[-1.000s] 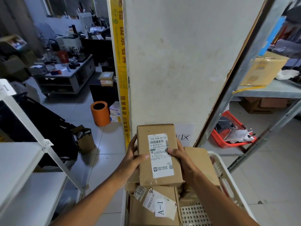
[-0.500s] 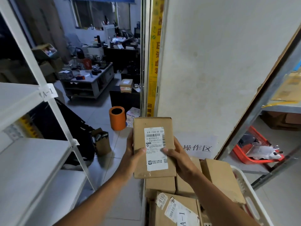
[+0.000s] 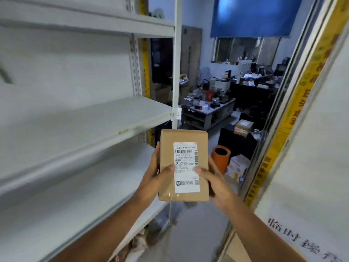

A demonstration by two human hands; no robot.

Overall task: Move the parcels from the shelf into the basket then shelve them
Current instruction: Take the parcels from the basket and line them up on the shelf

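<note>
Both hands grip one brown cardboard parcel [image 3: 184, 165] at about 6 o'clock in the head view: the left hand [image 3: 154, 178] is curled round its left edge with the thumb pressed on the front, and the right hand [image 3: 214, 181] is curled round its right edge, thumb lying on the white shipping label [image 3: 186, 167]. The parcel is upright, its label facing the camera, held in the air just beside the right end of the shelf.

Largest thing in view, the white metal shelf [image 3: 79, 118] fills everything from 7 to 11 o'clock, with boards at several levels and a small paper tag [image 3: 176, 114] on its front post, just above the parcel. At 3 o'clock stands a white wall [image 3: 313, 167] edged by a yellow printed strip [image 3: 283, 133]. A blue blind [image 3: 251, 15] hangs at 1 o'clock over a window. Beyond the parcel at 2 o'clock are a cluttered low grey table [image 3: 209, 108] and an orange cylinder [image 3: 221, 157] on the floor.
</note>
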